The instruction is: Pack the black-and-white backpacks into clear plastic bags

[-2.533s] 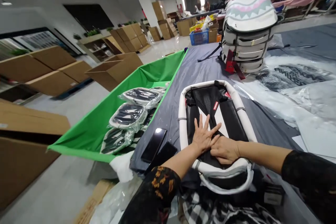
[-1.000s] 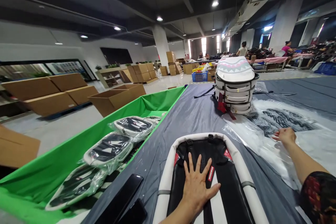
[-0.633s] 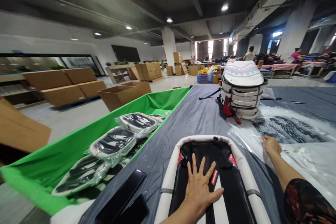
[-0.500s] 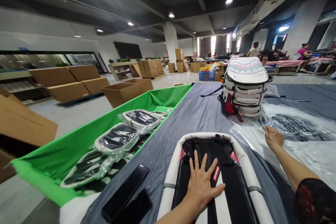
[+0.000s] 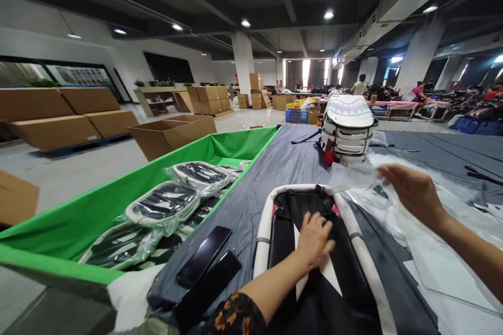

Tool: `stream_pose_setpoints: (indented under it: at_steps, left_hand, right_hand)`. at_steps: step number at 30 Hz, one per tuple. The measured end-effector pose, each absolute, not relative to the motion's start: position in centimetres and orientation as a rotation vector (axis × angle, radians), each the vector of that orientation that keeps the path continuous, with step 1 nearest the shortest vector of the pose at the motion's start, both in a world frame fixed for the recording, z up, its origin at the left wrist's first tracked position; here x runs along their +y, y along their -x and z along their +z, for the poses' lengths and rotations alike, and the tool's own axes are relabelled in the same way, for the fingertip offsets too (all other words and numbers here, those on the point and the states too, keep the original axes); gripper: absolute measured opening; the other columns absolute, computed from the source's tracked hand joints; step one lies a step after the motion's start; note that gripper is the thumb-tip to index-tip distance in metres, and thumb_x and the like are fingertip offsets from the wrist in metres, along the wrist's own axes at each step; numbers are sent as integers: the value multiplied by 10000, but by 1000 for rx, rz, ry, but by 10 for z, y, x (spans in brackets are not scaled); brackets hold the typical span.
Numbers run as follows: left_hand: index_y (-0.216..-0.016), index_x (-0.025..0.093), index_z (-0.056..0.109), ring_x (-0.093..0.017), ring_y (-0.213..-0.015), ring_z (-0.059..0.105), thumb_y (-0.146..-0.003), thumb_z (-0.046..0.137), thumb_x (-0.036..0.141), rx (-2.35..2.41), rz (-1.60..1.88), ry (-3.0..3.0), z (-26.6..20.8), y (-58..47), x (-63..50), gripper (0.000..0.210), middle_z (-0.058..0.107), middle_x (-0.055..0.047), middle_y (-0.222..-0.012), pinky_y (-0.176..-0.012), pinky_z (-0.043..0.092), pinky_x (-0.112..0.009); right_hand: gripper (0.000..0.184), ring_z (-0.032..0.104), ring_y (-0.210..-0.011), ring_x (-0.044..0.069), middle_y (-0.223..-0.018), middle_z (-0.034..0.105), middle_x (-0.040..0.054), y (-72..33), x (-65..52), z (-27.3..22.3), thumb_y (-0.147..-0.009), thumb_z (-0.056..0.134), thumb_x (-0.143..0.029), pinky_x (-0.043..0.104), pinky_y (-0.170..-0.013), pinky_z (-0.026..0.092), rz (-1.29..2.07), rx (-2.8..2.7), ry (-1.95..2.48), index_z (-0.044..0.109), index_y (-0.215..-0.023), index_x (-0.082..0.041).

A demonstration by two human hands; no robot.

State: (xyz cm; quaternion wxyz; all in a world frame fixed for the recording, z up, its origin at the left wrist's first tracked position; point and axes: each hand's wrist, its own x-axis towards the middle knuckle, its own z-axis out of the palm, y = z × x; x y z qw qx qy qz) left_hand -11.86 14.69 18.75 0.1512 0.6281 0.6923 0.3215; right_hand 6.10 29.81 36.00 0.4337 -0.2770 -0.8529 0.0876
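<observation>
A black backpack with white edging and white stripes [image 5: 283, 261] lies flat on the grey-covered table in front of me. My left hand [image 5: 314, 241] rests on its upper middle, fingers somewhat bent and a little apart, gripping nothing. To the right, my right hand [image 5: 412, 191] is raised above the table with thumb and fingers pinched on the edge of a clear plastic bag [image 5: 353, 175]. The bag's film stretches left from the fingertips over the backpack's top right corner. More plastic film and white sheets [image 5: 451, 261] lie beneath my right forearm.
A stack of white bags [image 5: 348, 133] stands farther back on the table [image 5: 251, 193]. At left, a green-lined bin [image 5: 51, 235] holds several plastic-wrapped backpacks [image 5: 163, 204]. Two dark phone-like objects [image 5: 206, 254] lie near the table's left edge. Cardboard boxes [image 5: 173, 133] and people are beyond.
My right hand has lifted the plastic bag's edge up and left, off the pile. My left hand's spread fingers have bent and moved slightly over the backpack. The view has turned right.
</observation>
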Motion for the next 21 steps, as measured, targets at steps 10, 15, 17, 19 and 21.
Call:
stream_pose_setpoints:
  at_steps: [10, 15, 17, 19, 21]
  left_hand:
    - [-914, 170, 602, -184, -792, 643, -537, 878, 565, 863, 1708, 80, 187, 40, 89, 612, 664, -45, -831, -662, 479, -272]
    - [-749, 167, 578, -159, -675, 629, -487, 881, 576, 1164, 1722, -169, 179, 40, 81, 573, 657, -38, -732, -615, 471, -255]
    - [-706, 172, 559, -151, -618, 595, -489, 825, 701, 1322, 1718, -331, 176, 40, 86, 631, 629, -30, -669, -593, 455, -260]
    - [-640, 184, 521, -133, -559, 535, -500, 786, 762, 1448, 1718, -434, 173, 47, 94, 650, 576, -6, -590, -582, 432, -263]
    - [-558, 202, 456, -111, -510, 462, -573, 752, 762, 1589, 1707, -503, 169, 64, 101, 634, 502, 23, -514, -577, 398, -261]
  right_hand:
    - [335, 717, -865, 201, -954, 723, 66, -115, 192, 212, -975, 498, -498, 291, -744, 591, 467, -2313, 517, 772, -990, -306]
    - [344, 702, -926, 237, -1020, 709, 67, -111, 183, 203, -874, 631, -545, 340, -788, 584, 566, -2361, 622, 737, -1096, -305]
    - [367, 684, -919, 254, -1010, 707, 66, -100, 181, 205, -811, 687, -563, 366, -792, 564, 610, -2389, 678, 735, -1046, -286]
    - [372, 660, -786, 238, -838, 694, 54, -87, 184, 206, -797, 663, -610, 362, -732, 543, 795, -2427, 704, 721, -813, -242]
    - [475, 626, -680, 212, -690, 650, 40, -76, 195, 207, -800, 610, -670, 345, -673, 525, 1133, -2361, 731, 641, -661, -217]
